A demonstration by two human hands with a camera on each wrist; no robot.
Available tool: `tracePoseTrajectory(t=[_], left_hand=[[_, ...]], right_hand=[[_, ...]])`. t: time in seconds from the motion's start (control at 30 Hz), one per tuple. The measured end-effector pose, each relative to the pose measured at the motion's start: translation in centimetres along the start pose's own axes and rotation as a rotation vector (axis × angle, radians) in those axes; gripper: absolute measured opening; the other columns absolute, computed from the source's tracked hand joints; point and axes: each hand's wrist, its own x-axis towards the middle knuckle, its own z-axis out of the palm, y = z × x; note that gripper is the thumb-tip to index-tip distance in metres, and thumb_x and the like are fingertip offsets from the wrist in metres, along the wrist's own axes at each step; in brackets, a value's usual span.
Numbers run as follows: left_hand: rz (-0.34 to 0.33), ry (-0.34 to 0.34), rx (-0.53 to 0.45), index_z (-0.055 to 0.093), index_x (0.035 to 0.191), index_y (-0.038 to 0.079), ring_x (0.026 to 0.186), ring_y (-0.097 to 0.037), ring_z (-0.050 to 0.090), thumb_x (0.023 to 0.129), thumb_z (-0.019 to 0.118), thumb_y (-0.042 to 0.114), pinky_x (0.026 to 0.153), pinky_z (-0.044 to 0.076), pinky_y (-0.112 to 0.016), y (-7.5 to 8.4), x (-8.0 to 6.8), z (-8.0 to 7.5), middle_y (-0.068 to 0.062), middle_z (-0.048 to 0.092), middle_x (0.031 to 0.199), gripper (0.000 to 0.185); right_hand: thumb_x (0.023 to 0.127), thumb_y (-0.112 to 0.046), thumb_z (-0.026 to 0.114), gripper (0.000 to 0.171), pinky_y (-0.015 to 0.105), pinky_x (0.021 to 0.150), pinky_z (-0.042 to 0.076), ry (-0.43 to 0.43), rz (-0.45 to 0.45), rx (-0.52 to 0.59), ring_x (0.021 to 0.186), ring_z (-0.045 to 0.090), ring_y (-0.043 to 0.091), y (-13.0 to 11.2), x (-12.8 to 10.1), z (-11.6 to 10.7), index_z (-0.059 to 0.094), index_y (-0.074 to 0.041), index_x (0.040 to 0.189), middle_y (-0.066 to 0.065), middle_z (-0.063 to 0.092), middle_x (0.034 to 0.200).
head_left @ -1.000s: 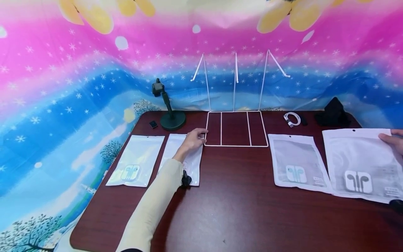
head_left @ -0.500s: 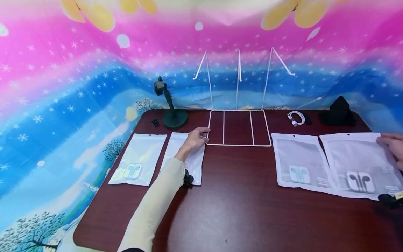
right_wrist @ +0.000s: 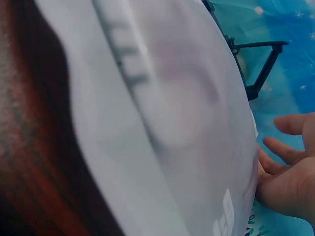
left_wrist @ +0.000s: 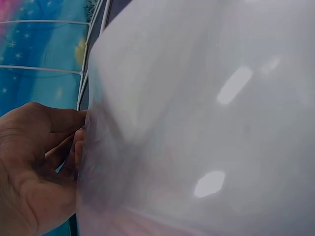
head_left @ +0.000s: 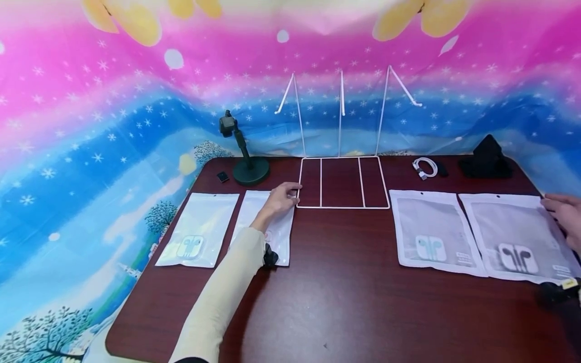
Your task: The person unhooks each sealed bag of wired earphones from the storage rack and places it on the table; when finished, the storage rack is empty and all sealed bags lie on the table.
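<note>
Four white earphone pouches lie flat on the dark red table [head_left: 345,297]. My left hand [head_left: 285,195] pinches the top right corner of the second pouch from the left [head_left: 278,236]; in the left wrist view the fingers [left_wrist: 74,150] curl at that pouch's edge [left_wrist: 206,123]. Another pouch [head_left: 199,227] lies further left. At the far right my right hand [head_left: 559,212] rests with straight fingers against the right edge of the outermost pouch [head_left: 513,229]. The right wrist view shows that hand [right_wrist: 288,169] beside the same pouch [right_wrist: 162,123]. A fourth pouch [head_left: 431,227] lies just left of it.
A white wire rack [head_left: 340,207] stands at the back centre, its base flat on the table between the pouch pairs. A black phone stand [head_left: 248,171] and a small black item [head_left: 222,177] sit back left. A coiled white cable [head_left: 424,169] and a black object [head_left: 486,160] sit back right.
The far right pouch has come down and left, and now lies flat next to its neighbour. My right hand went from gripping its corner to resting at its edge. The left hand has stayed put.
</note>
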Motion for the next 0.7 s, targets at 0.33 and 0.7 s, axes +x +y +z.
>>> tracePoseTrajectory(t=[0.33,0.7], left_hand=[[0.005,0.006,0.018,0.061,0.144,0.008,0.123,-0.029,0.056,0.100,0.064,0.004,0.110,0.047,-0.043,-0.1,0.0,-0.2,-0.014,0.055,0.146,0.044],[0.038,-0.006,0.055,0.057,0.147,0.004,0.121,-0.032,0.060,0.102,0.059,0.002,0.106,0.050,-0.042,-0.3,-0.3,-0.6,-0.018,0.056,0.145,0.045]], right_hand=[[0.110,-0.031,0.038,0.062,0.060,0.122,0.026,0.022,-0.025,-0.119,0.151,0.023,0.048,-4.0,-3.7,2.1,0.023,-0.003,0.164,0.027,0.016,0.169],[0.113,-0.028,0.036,0.058,0.068,0.107,0.037,-0.004,-0.275,-0.257,0.132,0.045,0.051,-7.5,-5.8,3.8,0.027,0.004,0.160,0.038,0.039,0.152]])
